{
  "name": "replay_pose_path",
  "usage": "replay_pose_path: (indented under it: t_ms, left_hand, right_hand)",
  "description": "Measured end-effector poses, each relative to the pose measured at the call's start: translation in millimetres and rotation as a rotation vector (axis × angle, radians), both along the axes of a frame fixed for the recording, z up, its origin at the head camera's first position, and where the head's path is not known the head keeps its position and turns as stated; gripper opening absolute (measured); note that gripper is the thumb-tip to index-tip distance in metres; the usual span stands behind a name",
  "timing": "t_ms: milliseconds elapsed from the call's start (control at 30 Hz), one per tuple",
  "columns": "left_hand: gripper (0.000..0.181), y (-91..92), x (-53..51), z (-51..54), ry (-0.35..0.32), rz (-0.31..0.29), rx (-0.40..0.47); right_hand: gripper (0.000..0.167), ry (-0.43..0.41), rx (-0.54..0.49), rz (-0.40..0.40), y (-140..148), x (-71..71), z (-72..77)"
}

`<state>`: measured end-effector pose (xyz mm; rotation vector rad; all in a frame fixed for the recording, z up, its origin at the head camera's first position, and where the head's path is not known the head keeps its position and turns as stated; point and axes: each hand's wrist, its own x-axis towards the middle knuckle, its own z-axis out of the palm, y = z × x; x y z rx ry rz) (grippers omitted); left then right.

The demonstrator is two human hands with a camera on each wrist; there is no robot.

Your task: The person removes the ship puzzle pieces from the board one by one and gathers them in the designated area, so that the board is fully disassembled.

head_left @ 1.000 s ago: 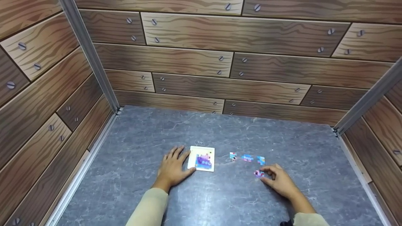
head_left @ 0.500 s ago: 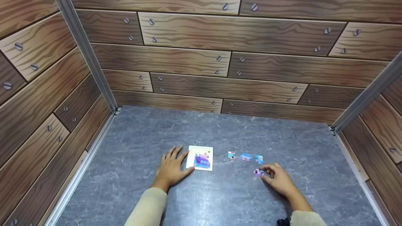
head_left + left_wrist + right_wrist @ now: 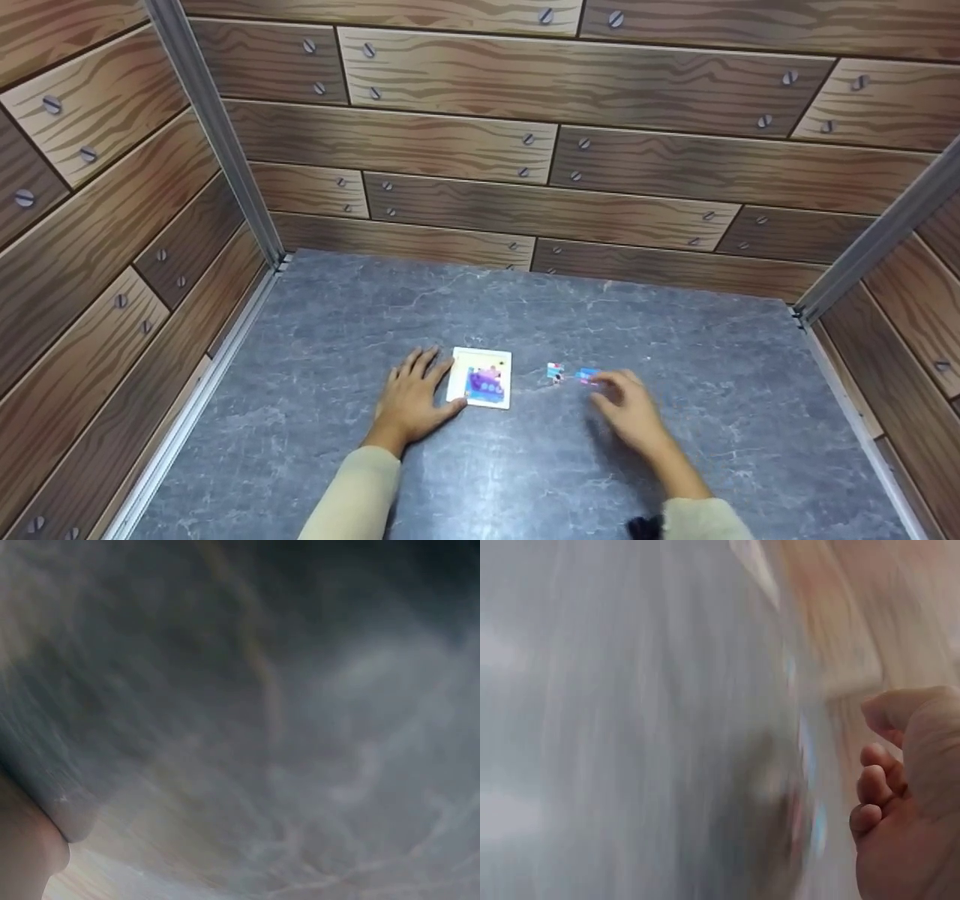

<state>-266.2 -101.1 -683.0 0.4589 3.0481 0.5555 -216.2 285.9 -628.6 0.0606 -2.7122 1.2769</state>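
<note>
My left hand (image 3: 411, 401) lies flat on the table with straight fingers, beside a white-framed jigsaw board (image 3: 505, 379). Its thumb and index fingertips touch the board's left side; purple and blue pieces fill part of the board. At its corner, the left wrist view catches a bit of that hand (image 3: 30, 847). My right hand (image 3: 630, 412) hovers right of the board, thumb and index apart, holding nothing that I can see. Near its fingertips lies a blue puzzle piece (image 3: 586, 375), partly covered. A smaller puzzle piece (image 3: 555, 373) lies left of it. In the blurred right wrist view, coloured pieces lie beyond the curled fingers (image 3: 871, 784).
The grey marbled table (image 3: 360, 300) is bounded by wood-patterned walls (image 3: 450, 142) at the back and both sides. Metal posts (image 3: 217, 127) stand in the back corners.
My right hand has left the pink puzzle piece and shifted left and away from me, towards the blue piece. It now hides the two pieces at the right. My left hand stays put.
</note>
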Motion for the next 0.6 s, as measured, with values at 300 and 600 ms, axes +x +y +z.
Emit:
replay_pose_path:
  t_ms: [300, 600]
  left_hand:
    - [0.091, -3.2, -0.4, -1.8, 0.024, 0.008, -0.004]
    - [0.090, -1.2, -2.3, -1.3, 0.023, -0.007, -0.012]
  right_hand:
    - [0.038, -0.064, 0.001, 0.233, -104, -31.7, -2.9]
    - [0.042, -0.139, 0.031, 0.236, -125, -44.5, -20.7]
